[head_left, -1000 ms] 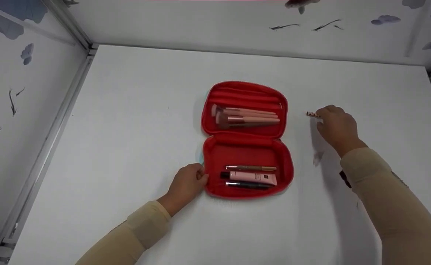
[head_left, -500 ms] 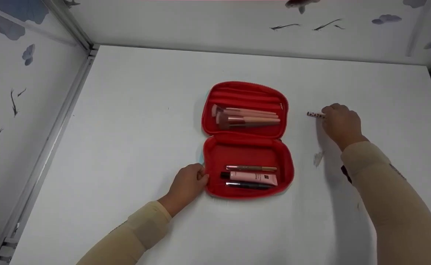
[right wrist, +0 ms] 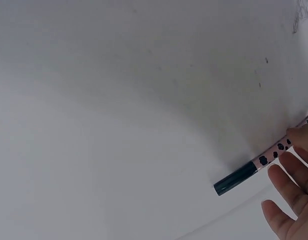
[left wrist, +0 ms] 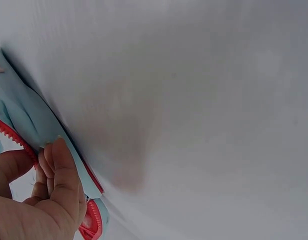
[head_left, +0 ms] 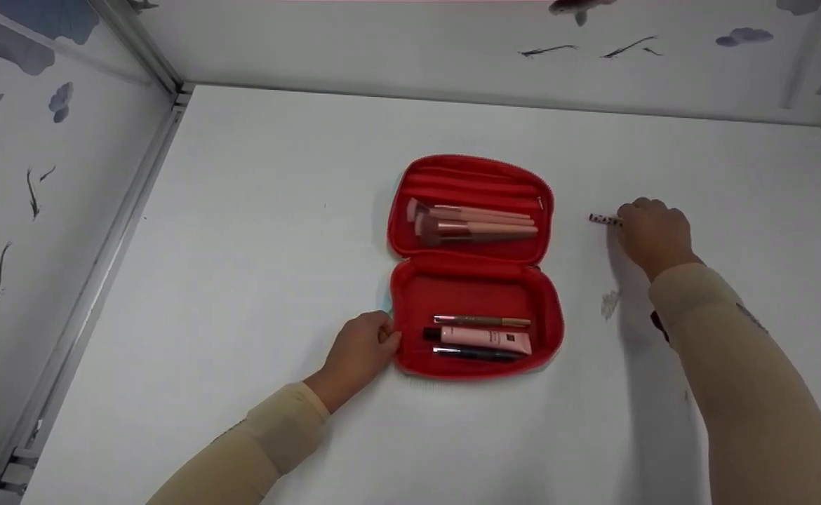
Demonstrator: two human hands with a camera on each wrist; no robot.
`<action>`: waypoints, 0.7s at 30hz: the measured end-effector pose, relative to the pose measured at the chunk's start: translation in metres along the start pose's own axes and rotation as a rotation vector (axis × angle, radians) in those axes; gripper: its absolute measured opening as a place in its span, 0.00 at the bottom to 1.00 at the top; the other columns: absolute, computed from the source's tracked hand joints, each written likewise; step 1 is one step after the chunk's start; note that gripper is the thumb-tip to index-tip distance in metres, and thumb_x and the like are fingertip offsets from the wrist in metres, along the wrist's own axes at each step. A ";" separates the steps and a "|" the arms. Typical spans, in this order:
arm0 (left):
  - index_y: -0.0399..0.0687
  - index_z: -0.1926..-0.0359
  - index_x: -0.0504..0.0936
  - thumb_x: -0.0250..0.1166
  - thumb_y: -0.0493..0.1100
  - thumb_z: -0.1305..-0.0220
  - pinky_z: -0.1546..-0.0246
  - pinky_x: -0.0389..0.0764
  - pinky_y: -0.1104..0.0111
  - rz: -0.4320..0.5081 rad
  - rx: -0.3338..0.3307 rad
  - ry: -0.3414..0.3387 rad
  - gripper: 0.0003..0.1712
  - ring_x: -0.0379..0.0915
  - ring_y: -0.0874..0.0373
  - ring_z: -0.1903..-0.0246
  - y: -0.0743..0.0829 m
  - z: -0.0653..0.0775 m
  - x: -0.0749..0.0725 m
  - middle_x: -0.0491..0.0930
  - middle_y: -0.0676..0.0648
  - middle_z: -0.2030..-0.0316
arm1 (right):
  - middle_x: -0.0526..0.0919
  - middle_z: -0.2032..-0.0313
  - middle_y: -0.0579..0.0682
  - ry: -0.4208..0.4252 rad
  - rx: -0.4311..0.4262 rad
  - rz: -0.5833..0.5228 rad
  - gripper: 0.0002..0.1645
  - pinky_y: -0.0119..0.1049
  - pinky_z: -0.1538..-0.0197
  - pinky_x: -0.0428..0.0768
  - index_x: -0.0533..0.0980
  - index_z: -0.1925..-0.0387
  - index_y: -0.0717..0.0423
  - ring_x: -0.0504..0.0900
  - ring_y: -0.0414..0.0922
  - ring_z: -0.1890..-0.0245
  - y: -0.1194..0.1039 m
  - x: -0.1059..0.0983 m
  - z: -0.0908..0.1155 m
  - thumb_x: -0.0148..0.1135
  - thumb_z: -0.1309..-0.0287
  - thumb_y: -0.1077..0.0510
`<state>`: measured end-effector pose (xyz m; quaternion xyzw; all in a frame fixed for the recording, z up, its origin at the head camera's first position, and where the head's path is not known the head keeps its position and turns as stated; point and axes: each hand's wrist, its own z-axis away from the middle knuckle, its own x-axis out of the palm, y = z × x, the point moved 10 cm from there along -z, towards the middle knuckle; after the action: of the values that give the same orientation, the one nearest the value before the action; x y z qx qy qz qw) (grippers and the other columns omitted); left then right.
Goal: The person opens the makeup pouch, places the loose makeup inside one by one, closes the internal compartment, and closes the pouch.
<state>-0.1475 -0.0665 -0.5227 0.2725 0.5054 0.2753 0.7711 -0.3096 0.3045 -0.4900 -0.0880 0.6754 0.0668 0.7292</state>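
Note:
A red-lined zip makeup bag lies open flat on the white table. At its lower left edge my left hand pinches the rim. In the left wrist view, thumb and fingers hold the red zipper edge and pale blue outside of the bag. Right of the bag, my right hand holds a thin pink pen with dark spots. The right wrist view shows the pen's black end sticking out past the fingertips; its other end leaves the frame.
Makeup brushes lie in the bag's far half. Its near half holds a slim brown-gold pencil, a pink tube with a black cap and a black pen. A grey smudge marks the table. Patterned panels stand behind and left.
With the pen, my right hand has moved slightly right, away from the bag, and then stayed nearly still. More of the pen shows. The left hand keeps its hold on the bag's edge.

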 end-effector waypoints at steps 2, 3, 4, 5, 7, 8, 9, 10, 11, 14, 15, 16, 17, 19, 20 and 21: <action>0.46 0.74 0.74 0.62 0.39 0.37 0.73 0.70 0.70 -0.004 0.004 0.002 0.08 0.66 0.59 0.74 0.001 0.000 -0.001 0.70 0.51 0.80 | 0.79 0.65 0.68 -0.030 0.000 0.008 0.09 0.56 0.67 0.75 0.77 0.62 0.71 0.78 0.63 0.65 0.001 0.003 -0.001 0.53 0.38 0.69; 0.46 0.74 0.74 0.62 0.38 0.37 0.73 0.70 0.70 -0.007 0.008 0.004 0.09 0.66 0.59 0.74 0.002 0.000 -0.001 0.69 0.52 0.80 | 0.79 0.65 0.68 -0.047 0.002 0.010 0.09 0.56 0.66 0.75 0.77 0.61 0.71 0.77 0.63 0.65 0.002 0.005 -0.002 0.53 0.37 0.69; 0.46 0.75 0.74 0.62 0.38 0.38 0.73 0.70 0.70 -0.009 0.010 0.005 0.09 0.65 0.59 0.75 0.002 0.000 -0.001 0.69 0.52 0.80 | 0.79 0.65 0.68 -0.066 0.006 0.010 0.09 0.57 0.65 0.75 0.77 0.61 0.71 0.77 0.63 0.65 0.003 0.008 -0.002 0.52 0.37 0.68; 0.46 0.75 0.74 0.62 0.37 0.38 0.74 0.69 0.70 -0.011 0.012 0.007 0.09 0.65 0.59 0.75 0.002 0.001 -0.002 0.69 0.52 0.80 | 0.79 0.64 0.68 -0.076 0.006 0.009 0.09 0.57 0.65 0.75 0.77 0.60 0.71 0.77 0.63 0.64 0.003 0.009 -0.003 0.52 0.37 0.68; 0.46 0.76 0.73 0.62 0.37 0.38 0.74 0.69 0.70 -0.012 0.010 0.007 0.10 0.65 0.59 0.75 0.002 0.001 -0.002 0.69 0.52 0.80 | 0.78 0.61 0.69 -0.101 0.004 0.006 0.11 0.58 0.62 0.75 0.77 0.57 0.71 0.77 0.64 0.61 0.004 0.012 -0.003 0.52 0.36 0.68; 0.46 0.76 0.73 0.62 0.37 0.38 0.73 0.69 0.70 -0.010 0.008 0.007 0.10 0.65 0.59 0.75 0.001 0.001 -0.002 0.69 0.52 0.80 | 0.78 0.60 0.69 -0.107 0.003 0.003 0.12 0.58 0.61 0.75 0.77 0.56 0.71 0.77 0.64 0.60 0.003 0.012 -0.003 0.51 0.36 0.68; 0.46 0.75 0.74 0.62 0.37 0.38 0.73 0.69 0.70 -0.007 0.004 0.006 0.09 0.65 0.59 0.74 0.001 0.001 -0.002 0.69 0.52 0.80 | 0.78 0.60 0.68 -0.106 0.000 0.002 0.12 0.58 0.60 0.75 0.77 0.55 0.71 0.77 0.64 0.60 0.003 0.012 -0.003 0.51 0.37 0.68; 0.46 0.75 0.74 0.62 0.37 0.38 0.73 0.70 0.70 -0.004 0.000 0.005 0.09 0.66 0.59 0.74 0.000 0.001 -0.001 0.69 0.52 0.80 | 0.79 0.60 0.68 -0.104 -0.005 0.005 0.13 0.58 0.60 0.76 0.77 0.55 0.71 0.77 0.64 0.60 0.002 0.012 -0.002 0.51 0.37 0.68; 0.46 0.75 0.74 0.62 0.38 0.37 0.73 0.70 0.70 -0.002 -0.003 0.004 0.09 0.66 0.59 0.74 0.000 0.001 -0.001 0.69 0.52 0.80 | 0.79 0.61 0.68 -0.100 -0.013 0.011 0.13 0.58 0.60 0.76 0.77 0.55 0.71 0.77 0.64 0.60 0.001 0.011 -0.002 0.52 0.37 0.68; 0.46 0.74 0.74 0.62 0.38 0.37 0.72 0.71 0.69 0.004 -0.011 -0.001 0.08 0.66 0.58 0.73 -0.001 0.000 0.000 0.70 0.51 0.79 | 0.79 0.62 0.67 -0.094 -0.035 0.036 0.12 0.57 0.61 0.77 0.77 0.56 0.70 0.78 0.63 0.62 -0.001 0.010 -0.002 0.53 0.38 0.69; 0.46 0.73 0.74 0.62 0.38 0.37 0.72 0.71 0.69 0.004 -0.013 -0.003 0.08 0.66 0.58 0.73 -0.001 0.000 0.000 0.70 0.51 0.79 | 0.79 0.63 0.67 -0.088 -0.044 0.045 0.11 0.56 0.62 0.77 0.78 0.57 0.70 0.78 0.62 0.63 -0.002 0.010 -0.002 0.53 0.38 0.69; 0.46 0.73 0.74 0.62 0.39 0.37 0.72 0.71 0.69 0.003 -0.014 -0.004 0.08 0.66 0.58 0.73 -0.002 0.000 0.000 0.70 0.51 0.79 | 0.80 0.64 0.67 -0.086 -0.049 0.051 0.11 0.56 0.62 0.77 0.78 0.57 0.71 0.78 0.62 0.64 -0.003 0.010 -0.001 0.54 0.38 0.69; 0.46 0.73 0.74 0.62 0.39 0.37 0.72 0.71 0.69 0.003 -0.018 -0.005 0.08 0.67 0.58 0.73 -0.002 0.000 0.000 0.70 0.51 0.79 | 0.80 0.65 0.67 -0.085 -0.055 0.059 0.10 0.56 0.63 0.77 0.78 0.58 0.71 0.78 0.62 0.64 -0.003 0.009 -0.001 0.55 0.39 0.69; 0.46 0.73 0.74 0.62 0.39 0.37 0.72 0.71 0.69 0.004 -0.022 -0.005 0.08 0.66 0.58 0.73 -0.002 0.000 0.000 0.70 0.51 0.79 | 0.80 0.66 0.66 -0.077 -0.065 0.068 0.09 0.55 0.63 0.77 0.78 0.59 0.71 0.78 0.61 0.65 -0.004 0.009 -0.001 0.55 0.39 0.69; 0.47 0.74 0.74 0.62 0.39 0.37 0.72 0.70 0.69 0.004 -0.024 -0.004 0.08 0.66 0.58 0.73 -0.002 0.000 0.000 0.70 0.51 0.79 | 0.79 0.67 0.66 -0.071 -0.071 0.067 0.08 0.55 0.64 0.77 0.78 0.60 0.71 0.78 0.61 0.66 -0.005 0.008 -0.001 0.56 0.39 0.69; 0.47 0.74 0.74 0.62 0.39 0.37 0.72 0.70 0.69 0.002 -0.023 -0.002 0.09 0.66 0.58 0.73 -0.002 0.000 0.000 0.70 0.51 0.79 | 0.79 0.67 0.67 -0.066 -0.076 0.063 0.08 0.55 0.64 0.77 0.78 0.60 0.71 0.78 0.61 0.66 -0.005 0.008 0.000 0.56 0.39 0.69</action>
<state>-0.1474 -0.0683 -0.5243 0.2643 0.5010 0.2818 0.7744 -0.3081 0.2991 -0.4978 -0.0919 0.6505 0.1183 0.7446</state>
